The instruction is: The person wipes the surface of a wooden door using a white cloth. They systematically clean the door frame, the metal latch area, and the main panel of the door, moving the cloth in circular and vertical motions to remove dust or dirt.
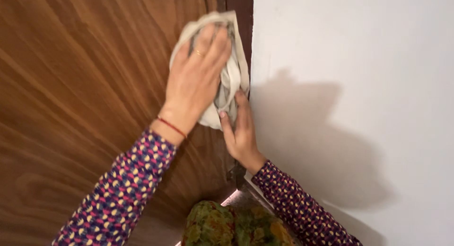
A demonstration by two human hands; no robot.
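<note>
White and soft, the cloth point(231, 71) lies flat on the brown wooden door point(71, 109), close to the door's edge by the white wall point(354, 61). The left hand point(196, 80) presses on the cloth with flat fingers, and the right hand point(241, 132) pinches its lower edge. It looks light and floppy, so a bunched handful should hold it best.

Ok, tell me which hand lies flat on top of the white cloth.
The left hand, fingers spread over the crumpled white cloth against the brown wooden door. The right hand only grips the cloth's lower edge.
</note>
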